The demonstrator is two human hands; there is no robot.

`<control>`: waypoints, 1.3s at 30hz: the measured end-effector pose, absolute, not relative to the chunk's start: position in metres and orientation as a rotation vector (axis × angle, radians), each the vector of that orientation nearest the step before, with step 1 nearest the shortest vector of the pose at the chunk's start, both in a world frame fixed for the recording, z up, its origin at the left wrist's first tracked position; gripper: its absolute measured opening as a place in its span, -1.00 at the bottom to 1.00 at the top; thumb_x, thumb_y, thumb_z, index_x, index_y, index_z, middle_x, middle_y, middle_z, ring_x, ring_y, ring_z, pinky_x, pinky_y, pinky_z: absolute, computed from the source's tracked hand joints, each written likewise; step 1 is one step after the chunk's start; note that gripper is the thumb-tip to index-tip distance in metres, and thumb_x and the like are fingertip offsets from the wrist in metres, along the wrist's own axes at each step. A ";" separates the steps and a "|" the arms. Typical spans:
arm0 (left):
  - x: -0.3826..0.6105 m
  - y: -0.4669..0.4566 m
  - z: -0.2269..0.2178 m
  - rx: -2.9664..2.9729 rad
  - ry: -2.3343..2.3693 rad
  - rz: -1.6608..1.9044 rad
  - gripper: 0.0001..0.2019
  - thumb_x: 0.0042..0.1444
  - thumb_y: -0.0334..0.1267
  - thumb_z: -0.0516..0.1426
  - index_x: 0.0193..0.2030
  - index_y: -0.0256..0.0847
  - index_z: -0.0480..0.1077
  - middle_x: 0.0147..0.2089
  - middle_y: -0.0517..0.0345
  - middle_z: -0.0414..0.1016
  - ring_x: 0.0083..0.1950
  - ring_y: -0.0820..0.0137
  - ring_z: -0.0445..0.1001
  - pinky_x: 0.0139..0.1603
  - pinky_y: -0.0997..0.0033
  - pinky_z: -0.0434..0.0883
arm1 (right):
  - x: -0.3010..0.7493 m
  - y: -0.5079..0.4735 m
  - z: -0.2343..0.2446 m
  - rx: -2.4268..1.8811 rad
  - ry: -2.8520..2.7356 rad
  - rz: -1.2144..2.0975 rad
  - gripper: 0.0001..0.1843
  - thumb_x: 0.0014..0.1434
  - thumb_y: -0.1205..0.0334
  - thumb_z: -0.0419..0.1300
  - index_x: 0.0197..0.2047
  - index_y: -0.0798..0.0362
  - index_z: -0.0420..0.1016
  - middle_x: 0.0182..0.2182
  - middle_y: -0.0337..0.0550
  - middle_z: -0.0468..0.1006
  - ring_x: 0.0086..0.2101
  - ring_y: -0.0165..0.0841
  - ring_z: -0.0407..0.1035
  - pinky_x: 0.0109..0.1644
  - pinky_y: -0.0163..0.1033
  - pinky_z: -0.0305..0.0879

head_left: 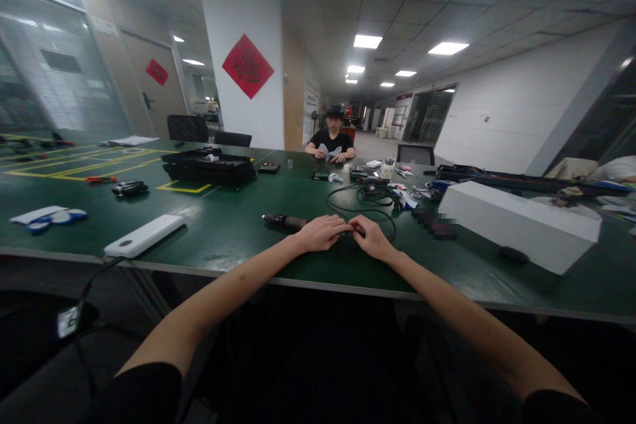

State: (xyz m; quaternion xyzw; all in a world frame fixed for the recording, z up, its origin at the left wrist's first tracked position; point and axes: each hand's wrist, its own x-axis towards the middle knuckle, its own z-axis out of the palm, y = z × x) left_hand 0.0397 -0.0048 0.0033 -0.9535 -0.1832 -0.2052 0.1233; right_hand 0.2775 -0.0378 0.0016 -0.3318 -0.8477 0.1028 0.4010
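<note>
A dark electric screwdriver [285, 220] lies on the green table, its metal tip pointing left. My left hand [320, 233] is wrapped over the rear of its body, with the fingers stretching toward the right. Beside it, my right hand [370, 236] is closed in a pinch at the screwdriver's back end, where the black cable [392, 220] seems to meet it. The fingers of both hands nearly touch and hide most of that joint. From there the cable loops behind my right hand to a cluttered pile.
A white power bank-like case [145, 236] lies left, near the front edge. Behind it are a black tray [209, 167] and dark tools [130, 188]. A long white box [519, 222] stands right. Across the table sits a person [330, 139] with both hands on the tabletop.
</note>
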 end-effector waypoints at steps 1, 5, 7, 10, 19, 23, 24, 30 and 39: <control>0.040 -0.005 0.003 -2.781 -0.538 -0.597 -0.56 0.32 -0.33 0.08 0.32 -0.08 0.27 0.11 0.03 0.45 0.12 0.24 0.43 0.15 0.23 0.40 | 0.277 -0.038 0.002 -0.839 -2.140 0.257 -0.82 0.23 0.37 0.15 -0.11 0.03 0.50 -0.26 -0.13 0.48 -0.29 -0.29 0.32 -0.20 -0.22 0.26; 0.040 -0.004 0.002 -2.773 -0.565 -0.603 -0.58 0.35 -0.29 0.07 0.33 -0.08 0.27 0.08 0.03 0.46 0.12 0.23 0.43 0.15 0.23 0.40 | 0.278 -0.036 0.001 -0.844 -2.141 0.239 -0.81 0.25 0.38 0.13 -0.10 0.03 0.49 -0.27 -0.14 0.47 -0.30 -0.29 0.31 -0.20 -0.22 0.25; 0.040 -0.004 0.002 -2.774 -0.552 -0.615 -0.57 0.34 -0.28 0.08 0.33 -0.08 0.27 0.10 0.02 0.45 0.13 0.23 0.42 0.15 0.23 0.40 | 0.278 -0.035 0.000 -0.846 -2.145 0.242 -0.80 0.24 0.39 0.13 -0.09 0.02 0.49 -0.25 -0.14 0.47 -0.29 -0.29 0.32 -0.19 -0.22 0.25; 0.039 -0.004 0.001 -2.787 -0.520 -0.621 -0.55 0.33 -0.32 0.07 0.34 -0.08 0.26 0.13 0.02 0.44 0.15 0.24 0.42 0.15 0.24 0.39 | 0.278 -0.035 0.000 -0.846 -2.144 0.248 -0.80 0.23 0.40 0.14 -0.09 0.02 0.49 -0.23 -0.14 0.48 -0.28 -0.29 0.33 -0.19 -0.23 0.26; 0.039 -0.005 0.002 -2.778 -0.515 -0.615 -0.55 0.34 -0.32 0.07 0.35 -0.08 0.27 0.11 0.02 0.45 0.12 0.24 0.43 0.13 0.23 0.40 | 0.279 -0.034 0.000 -0.845 -2.150 0.261 -0.82 0.25 0.37 0.15 -0.09 0.02 0.49 -0.22 -0.13 0.49 -0.26 -0.29 0.35 -0.18 -0.23 0.27; 0.039 -0.004 0.002 -2.768 -0.551 -0.619 -0.61 0.38 -0.26 0.07 0.32 -0.08 0.28 0.04 0.04 0.47 0.08 0.24 0.44 0.09 0.24 0.41 | 0.278 -0.035 0.000 -0.849 -2.157 0.274 -0.82 0.27 0.34 0.16 -0.07 0.02 0.49 -0.26 -0.15 0.50 -0.31 -0.30 0.33 -0.21 -0.23 0.26; 0.039 -0.004 0.002 -2.767 -0.555 -0.621 -0.61 0.38 -0.24 0.07 0.32 -0.08 0.28 0.03 0.04 0.47 0.08 0.24 0.44 0.09 0.24 0.41 | 0.278 -0.035 0.000 -0.853 -2.155 0.275 -0.83 0.28 0.33 0.16 -0.07 0.02 0.49 -0.27 -0.15 0.50 -0.33 -0.31 0.32 -0.22 -0.23 0.25; 0.039 -0.005 0.002 -2.766 -0.530 -0.616 -0.56 0.34 -0.30 0.09 0.34 -0.06 0.26 0.09 0.03 0.45 0.13 0.23 0.42 0.12 0.23 0.41 | 0.278 -0.035 0.000 -0.858 -2.143 0.309 -0.83 0.27 0.32 0.16 -0.07 0.02 0.48 -0.25 -0.16 0.51 -0.31 -0.31 0.34 -0.22 -0.25 0.27; 0.040 -0.006 0.004 -2.772 -0.542 -0.604 -0.56 0.34 -0.29 0.09 0.34 -0.06 0.25 0.09 0.03 0.44 0.12 0.23 0.43 0.11 0.24 0.41 | 0.277 -0.036 0.001 -0.863 -2.148 0.321 -0.85 0.29 0.28 0.16 -0.08 0.02 0.48 -0.31 -0.18 0.50 -0.35 -0.31 0.32 -0.25 -0.25 0.25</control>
